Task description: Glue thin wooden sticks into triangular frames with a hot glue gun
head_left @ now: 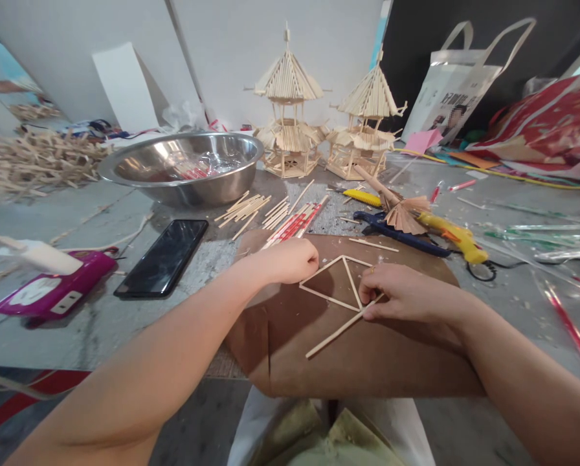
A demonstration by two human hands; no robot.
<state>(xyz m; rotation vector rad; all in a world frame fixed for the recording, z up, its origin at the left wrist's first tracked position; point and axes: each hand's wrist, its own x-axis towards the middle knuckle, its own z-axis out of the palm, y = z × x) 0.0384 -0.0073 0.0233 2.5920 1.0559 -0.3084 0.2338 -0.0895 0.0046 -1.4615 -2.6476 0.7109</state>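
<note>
My left hand (296, 260) is closed in a fist at the far left corner of a flat frame of thin wooden sticks (329, 298). Whatever it may grip is hidden by the fingers. The frame lies on a brown board (309, 375), its sticks joined into triangles. Against its near right corner, my right hand (399, 292) pinches a wooden stick (333, 335) that slants toward the board's near edge. Just beyond my left hand lie sticks in red-printed wrappers (297, 223) and a pile of bare sticks (244, 210).
Two stick-built pavilion models (290, 81) stand at the back, beside a steel bowl (197, 189). At left are a phone (164, 259) and a purple power strip (83, 275). A blue-handled tool (404, 238), a yellow glue gun (457, 238) and a yellow cutter (362, 197) lie right.
</note>
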